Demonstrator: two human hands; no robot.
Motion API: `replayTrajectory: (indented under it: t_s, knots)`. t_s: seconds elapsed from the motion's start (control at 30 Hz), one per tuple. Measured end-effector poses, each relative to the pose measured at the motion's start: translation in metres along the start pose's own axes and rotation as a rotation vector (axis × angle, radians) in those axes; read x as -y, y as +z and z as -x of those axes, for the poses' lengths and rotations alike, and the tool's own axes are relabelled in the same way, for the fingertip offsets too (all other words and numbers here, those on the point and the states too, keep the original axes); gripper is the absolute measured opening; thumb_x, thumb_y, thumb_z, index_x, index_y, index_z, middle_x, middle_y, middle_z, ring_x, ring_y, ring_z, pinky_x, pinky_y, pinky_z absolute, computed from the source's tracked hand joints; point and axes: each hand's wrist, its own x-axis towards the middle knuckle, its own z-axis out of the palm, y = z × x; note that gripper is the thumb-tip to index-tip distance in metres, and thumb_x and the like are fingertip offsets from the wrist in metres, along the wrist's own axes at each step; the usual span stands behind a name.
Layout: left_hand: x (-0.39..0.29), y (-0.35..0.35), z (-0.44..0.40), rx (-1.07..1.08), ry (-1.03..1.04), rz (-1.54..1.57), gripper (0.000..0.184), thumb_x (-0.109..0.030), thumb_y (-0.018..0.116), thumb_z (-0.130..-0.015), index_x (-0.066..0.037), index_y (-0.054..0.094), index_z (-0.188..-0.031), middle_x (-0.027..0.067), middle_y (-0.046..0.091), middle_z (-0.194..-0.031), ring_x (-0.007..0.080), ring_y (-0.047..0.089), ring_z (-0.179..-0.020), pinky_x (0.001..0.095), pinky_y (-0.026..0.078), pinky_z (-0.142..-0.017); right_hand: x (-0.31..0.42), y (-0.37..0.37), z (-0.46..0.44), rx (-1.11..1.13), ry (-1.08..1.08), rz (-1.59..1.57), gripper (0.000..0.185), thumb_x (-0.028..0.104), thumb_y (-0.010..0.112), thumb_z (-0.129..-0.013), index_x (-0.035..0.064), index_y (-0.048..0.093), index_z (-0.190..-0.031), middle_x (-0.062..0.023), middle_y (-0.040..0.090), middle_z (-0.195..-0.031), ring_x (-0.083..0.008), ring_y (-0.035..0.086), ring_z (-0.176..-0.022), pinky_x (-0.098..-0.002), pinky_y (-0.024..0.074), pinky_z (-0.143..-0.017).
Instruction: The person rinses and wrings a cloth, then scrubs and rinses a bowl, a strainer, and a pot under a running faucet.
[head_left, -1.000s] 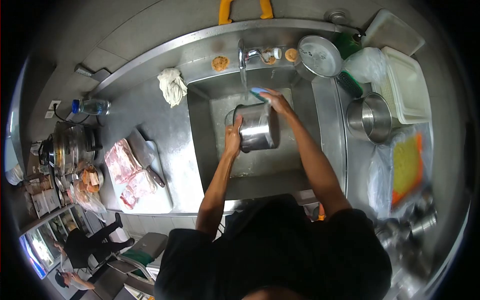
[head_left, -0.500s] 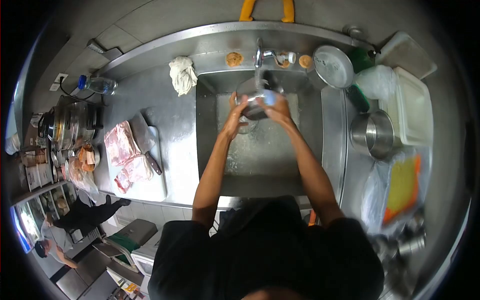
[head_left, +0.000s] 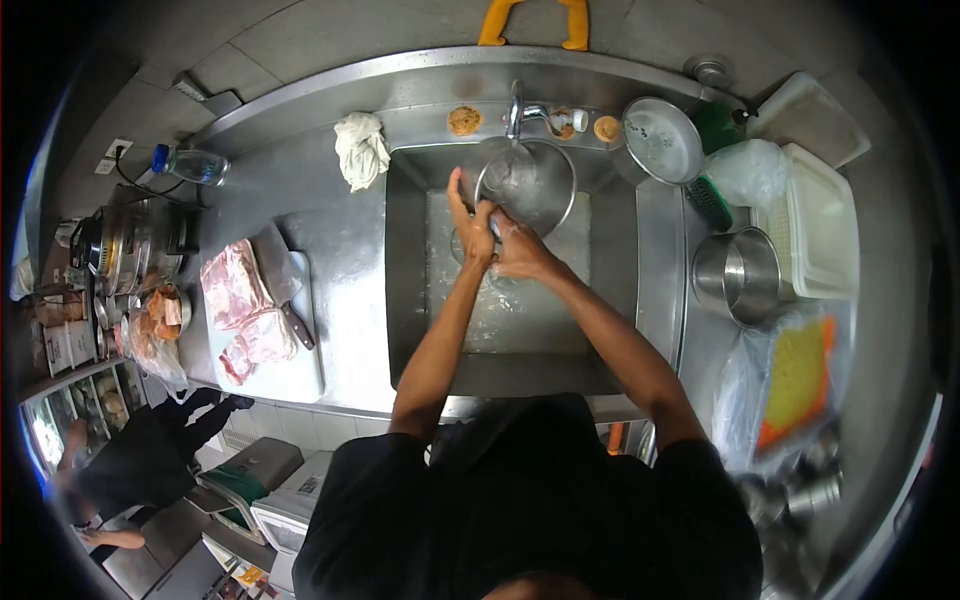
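Note:
A round metal bowl [head_left: 545,200] is tilted under the running faucet [head_left: 516,115] in the sink [head_left: 415,300], and water falls into it. My left hand [head_left: 472,228] grips the bowl's near left rim, with the thumb at the rim and the fingers stretched along the outside. Close beside it, my right hand [head_left: 522,248] is closed at the near rim on a small light-blue piece, mostly hidden by the fingers; its kind cannot be made out. Shallow water covers the sink floor below my wrists.
Left of the sink, raw meat [head_left: 235,285] and a cleaver [head_left: 278,270] lie on a white cutting board [head_left: 290,375]. A cloth [head_left: 361,150] rests at the sink's corner. Metal pots [head_left: 737,277] and plastic trays [head_left: 828,225] stand right. Another person [head_left: 150,455] is at lower left.
The bowl has turned so its opening faces up under the stream. My right hand has moved left and toward me, beside my left hand. The other person has shifted.

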Motion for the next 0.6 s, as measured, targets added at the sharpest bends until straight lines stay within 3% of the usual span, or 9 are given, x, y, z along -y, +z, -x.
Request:
replayTrajectory:
  t_s: [0.07,0.13,0.23,0.27,0.33,0.43,0.47,0.53,0.6]
  knots:
    - [-0.009,-0.012,-0.005,0.015,-0.008,0.001,0.074,-0.01,0.06,-0.066,-0.01,0.033,-0.135,0.0147,0.04,-0.128,0.0263,0.04,-0.114,0.0364,0.028,-0.1,-0.013,-0.005,0.011,-0.114,-0.022,0.025,0.073,0.009,0.071,-0.057,0.0003,0.045,-0.126,-0.0233,0.039,-0.134,-0.0355,0.038,-0.126,-0.0455,0.0338,-0.102]
    - [-0.043,-0.021,-0.01,0.152,0.112,-0.417,0.076,-0.006,0.061,-0.063,-0.008,0.035,-0.134,0.0147,0.042,-0.126,0.0266,0.039,-0.116,0.037,0.028,-0.101,-0.057,-0.032,0.015,-0.144,-0.478,0.765,0.062,0.01,0.071,-0.059,0.0,0.053,-0.118,-0.0194,0.046,-0.129,-0.0363,0.04,-0.123,-0.0451,0.0323,-0.103]
    - [-0.032,-0.018,-0.004,0.143,0.067,-0.291,0.078,-0.003,0.062,-0.06,-0.008,0.037,-0.133,0.016,0.043,-0.124,0.0291,0.041,-0.115,0.0375,0.03,-0.1,-0.043,-0.035,0.009,-0.216,-0.329,0.999,0.052,0.008,0.069,-0.061,0.0028,0.057,-0.112,-0.0159,0.053,-0.122,-0.0358,0.045,-0.118,-0.0453,0.0334,-0.102]
    - [-0.024,-0.015,-0.001,0.094,-0.012,-0.093,0.077,-0.004,0.062,-0.06,-0.008,0.037,-0.133,0.0165,0.043,-0.124,0.0299,0.041,-0.114,0.0376,0.031,-0.099,-0.03,-0.016,0.011,-0.215,-0.326,0.998,0.052,0.008,0.069,-0.061,0.0028,0.057,-0.112,-0.0159,0.053,-0.122,-0.0358,0.045,-0.118,-0.0453,0.0334,-0.102]
    - [-0.023,-0.003,0.003,0.024,0.068,-0.127,0.077,-0.004,0.063,-0.06,-0.008,0.038,-0.132,0.0173,0.042,-0.126,0.0312,0.042,-0.114,0.0376,0.032,-0.099,-0.002,0.032,0.013,-0.363,0.015,0.327,0.053,0.005,0.067,-0.061,0.0087,0.058,-0.113,-0.0121,0.053,-0.124,-0.0348,0.048,-0.115,-0.0437,0.032,-0.104]
    - [-0.019,-0.016,-0.012,0.08,0.077,-0.439,0.077,-0.012,0.066,-0.062,-0.012,0.037,-0.134,0.0213,0.046,-0.123,0.0332,0.044,-0.113,0.037,0.033,-0.099,-0.021,0.039,0.03,-0.494,-0.147,0.105,0.052,0.003,0.066,-0.061,0.0138,0.06,-0.111,-0.0109,0.057,-0.117,-0.0318,0.051,-0.11,-0.0446,0.0355,-0.1]
    - [-0.026,-0.026,-0.013,0.081,0.069,-0.445,0.077,-0.012,0.066,-0.062,-0.012,0.037,-0.134,0.0213,0.046,-0.123,0.0332,0.044,-0.113,0.037,0.033,-0.099,-0.033,0.008,0.038,-0.379,-0.35,0.465,0.052,0.002,0.066,-0.061,0.0141,0.061,-0.111,-0.008,0.058,-0.117,-0.0312,0.053,-0.109,-0.043,0.0373,-0.099]
    - [-0.049,-0.03,-0.034,0.535,-0.225,-0.658,0.08,-0.017,0.07,-0.061,-0.012,0.037,-0.134,0.0222,0.05,-0.118,0.0338,0.045,-0.112,0.0373,0.033,-0.098,-0.083,-0.024,0.031,-0.263,-0.557,0.677,0.047,0.003,0.066,-0.06,0.0138,0.064,-0.105,-0.0055,0.06,-0.114,-0.0303,0.053,-0.108,-0.0435,0.0377,-0.099]
    - [-0.052,-0.03,-0.031,0.579,-0.172,-0.792,0.089,-0.021,0.073,-0.06,-0.011,0.031,-0.137,0.0242,0.044,-0.124,0.0364,0.042,-0.115,0.0387,0.033,-0.098,-0.083,-0.039,0.03,-0.233,-0.614,0.694,0.045,0.003,0.066,-0.06,0.0128,0.064,-0.104,-0.0068,0.061,-0.112,-0.0305,0.054,-0.106,-0.0425,0.0405,-0.096]
